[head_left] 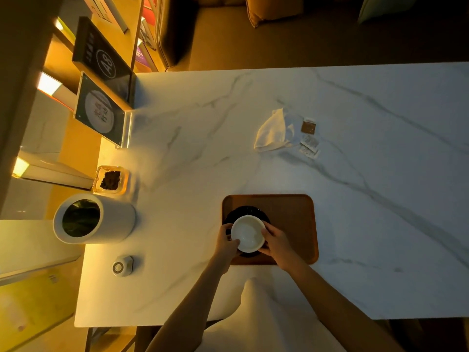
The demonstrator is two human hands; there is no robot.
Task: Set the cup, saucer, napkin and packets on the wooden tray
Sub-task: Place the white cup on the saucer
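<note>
Hands (225, 241) (275, 241) both clasped around white cup (247, 233) over dark saucer (243, 212) on tray (291, 217).

I see my left hand (226, 240) and right hand (276, 241) holding the white cup (247, 233) from both sides, over the dark saucer (243, 212) on the wooden tray (291, 214). The napkin (272, 132) and packets (309, 138) lie far off on the tabletop (380, 199).
</note>
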